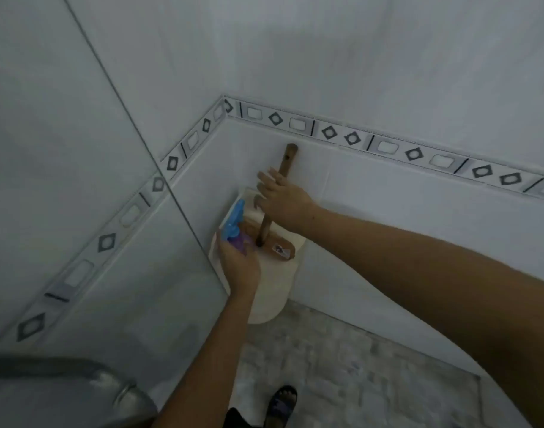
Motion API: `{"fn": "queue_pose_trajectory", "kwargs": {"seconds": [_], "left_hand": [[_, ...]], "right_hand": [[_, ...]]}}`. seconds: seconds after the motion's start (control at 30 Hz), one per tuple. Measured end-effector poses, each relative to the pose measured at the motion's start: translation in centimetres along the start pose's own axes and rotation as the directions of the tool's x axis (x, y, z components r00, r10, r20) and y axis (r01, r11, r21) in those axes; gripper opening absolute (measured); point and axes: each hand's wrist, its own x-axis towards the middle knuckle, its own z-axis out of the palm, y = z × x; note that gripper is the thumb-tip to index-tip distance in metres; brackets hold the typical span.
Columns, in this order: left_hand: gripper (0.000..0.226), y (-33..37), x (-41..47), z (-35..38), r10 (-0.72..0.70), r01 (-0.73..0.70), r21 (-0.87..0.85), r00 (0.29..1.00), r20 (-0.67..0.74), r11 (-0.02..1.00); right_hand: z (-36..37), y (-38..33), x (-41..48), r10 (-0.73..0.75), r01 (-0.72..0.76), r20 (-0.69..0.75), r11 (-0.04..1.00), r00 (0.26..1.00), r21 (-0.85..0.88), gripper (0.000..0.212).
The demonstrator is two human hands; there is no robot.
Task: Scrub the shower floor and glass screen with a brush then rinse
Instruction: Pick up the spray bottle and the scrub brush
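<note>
A wooden brush stands on a white toilet (273,291) in the corner, its long handle (287,162) pointing up and its brown head (280,247) lying across the tank top. My right hand (283,200) grips the handle about midway. My left hand (239,267) holds a spray bottle with a blue trigger head (235,222) and a purple body, just left of the brush head. The glass screen (79,180) runs along the left, reflecting the tile border. The grey mottled floor (341,366) lies below.
White tiled walls with a black diamond-patterned border (388,146) meet in the corner behind the toilet. A grey rounded object (63,393) fills the bottom left. My foot in a dark sandal (281,403) stands on the floor near the bottom middle.
</note>
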Motion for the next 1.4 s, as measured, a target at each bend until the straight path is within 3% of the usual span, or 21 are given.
{"fn": "queue_pose_trajectory", "kwargs": {"seconds": [0.07,0.2,0.4,0.53,0.63,0.73,0.8,0.9,0.97,1.07,1.13,1.17,1.27,1.4], "left_hand": [[0.045,-0.1,0.8,0.2,-0.001,0.0,0.035,1.0,0.008,0.999],[0.032,-1.0,1.6,0.3,-0.066,0.065,0.077,0.998,0.017,0.995],[0.018,0.0,0.4,-0.1,0.027,-0.037,0.083,0.992,0.12,0.996],[0.026,0.3,-1.7,1.4,0.096,-0.115,0.074,0.97,0.222,0.991],[0.017,0.8,-4.3,3.1,0.126,-0.132,0.005,0.957,0.26,0.991],[0.011,1.6,-7.3,5.9,0.18,-0.174,-0.049,0.912,0.369,0.984],[0.017,2.1,-9.9,8.3,0.221,-0.225,-0.045,0.868,0.445,0.973],[0.022,2.8,-14.5,11.4,0.222,-0.25,-0.026,0.802,0.555,0.968],[0.026,2.8,-19.1,14.0,0.242,-0.282,-0.046,0.714,0.657,0.958],[0.021,1.8,-24.9,17.0,0.266,-0.357,-0.057,0.57,0.777,0.932],[0.023,1.1,-28.9,18.4,0.29,-0.402,-0.085,0.484,0.826,0.912],[0.029,1.0,-30.9,18.9,0.296,-0.408,-0.1,0.451,0.842,0.907],[0.037,0.4,-35.7,20.3,0.258,-0.393,-0.085,0.412,0.874,0.916],[0.046,-3.2,-39.1,23.4,0.188,-0.42,-0.024,0.353,0.916,0.907]], "right_hand": [[0.0,0.0,0.3,0.025,-0.024,0.021,0.999,0.999,-0.045,0.031],[-0.8,0.1,-0.6,0.054,-0.055,0.197,0.998,0.979,-0.002,0.033],[-3.7,1.1,-5.8,0.076,-0.282,0.489,0.888,0.869,0.362,0.036],[-2.5,1.9,-10.5,0.031,-0.358,0.691,0.871,0.722,0.336,0.043],[-0.7,2.7,-14.9,-0.015,-0.393,0.811,0.869,0.585,0.3,0.043],[2.2,3.2,-20.1,-0.022,-0.516,0.886,0.805,0.464,0.291,0.028],[4.1,3.1,-24.2,0.013,-0.633,0.892,0.709,0.451,0.31,0.02],[6.2,2.7,-30.7,0.036,-0.765,0.899,0.54,0.437,0.35,0.042],[8.2,1.6,-37.0,0.064,-0.842,0.91,0.409,0.41,0.351,0.041],[10.9,-0.9,-44.4,0.097,-0.926,0.935,0.205,0.34,0.316,0.01],[13.7,-3.3,-48.8,0.109,-0.938,0.933,0.091,0.342,0.333,0.062],[14.5,-4.6,-51.0,0.079,-0.948,0.945,0.035,0.318,0.316,0.072],[17.4,-8.3,-56.5,0.093,-0.962,0.978,-0.18,0.189,0.203,0.062],[20.7,-13.7,-61.2,0.118,-0.885,0.982,-0.429,0.145,0.182,0.061]]}}
